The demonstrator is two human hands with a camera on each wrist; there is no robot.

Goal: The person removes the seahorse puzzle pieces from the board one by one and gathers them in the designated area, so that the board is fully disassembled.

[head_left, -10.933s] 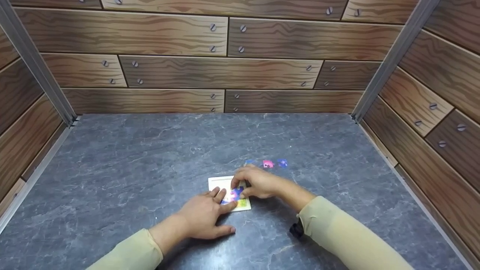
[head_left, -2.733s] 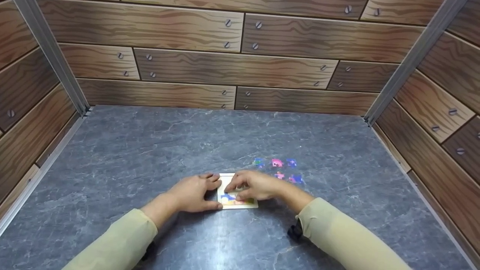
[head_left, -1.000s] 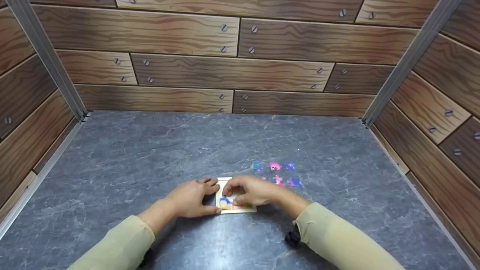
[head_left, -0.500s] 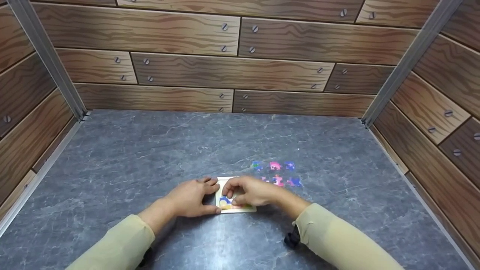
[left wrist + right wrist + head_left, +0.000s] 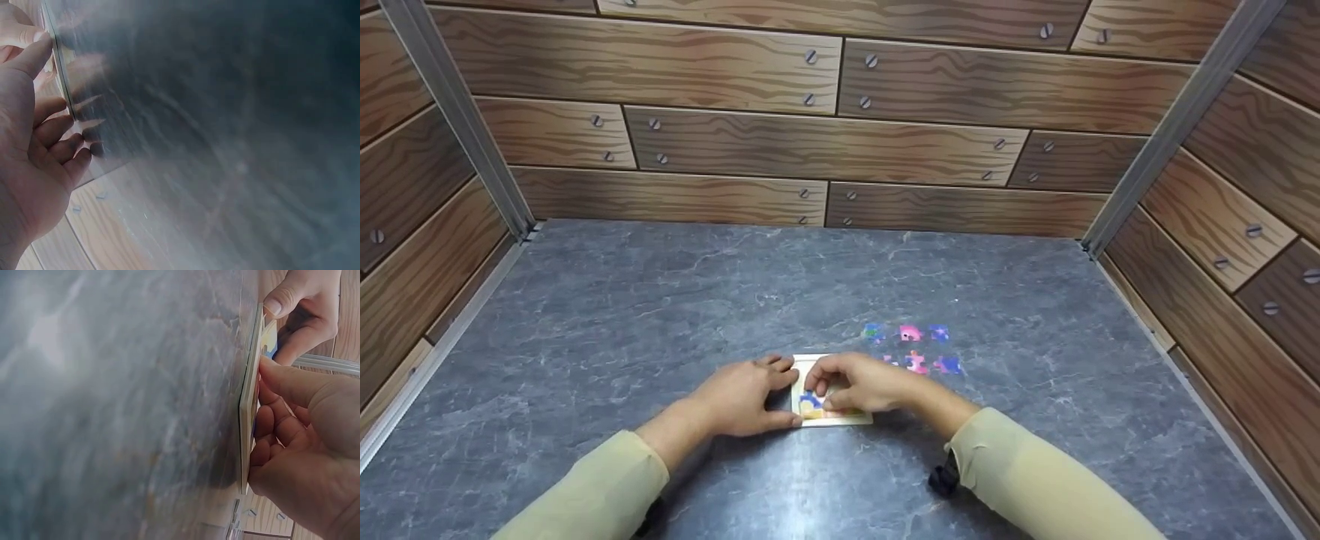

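A small jigsaw puzzle tray [image 5: 836, 422] with a pale rim lies on the table, coloured pieces along its near side. My left hand [image 5: 739, 397] rests against the tray's left edge, thumb at the near corner and fingers farther up. Reaching over the tray from the right, my right hand [image 5: 870, 381] pinches a blue and yellow puzzle piece [image 5: 809, 400] between thumb and forefinger. In the right wrist view this puzzle piece [image 5: 271, 336] tilts up from the tray [image 5: 248, 396]. The right hand hides much of the tray's right half.
Loose puzzle pieces lie in two rows beyond the tray: a blue-green one [image 5: 874, 332], a pink one [image 5: 910, 332] and a blue star one [image 5: 939, 332], with a pink-orange one [image 5: 916, 364] and a blue one [image 5: 949, 365] nearer. Wood-patterned walls [image 5: 720, 142] enclose the marbled table [image 5: 697, 292].
Since the oldest frame, more puzzle pieces lie beyond the tray, and the left hand has shifted from atop the tray to its left edge. Over the last second, both hands stay nearly still.
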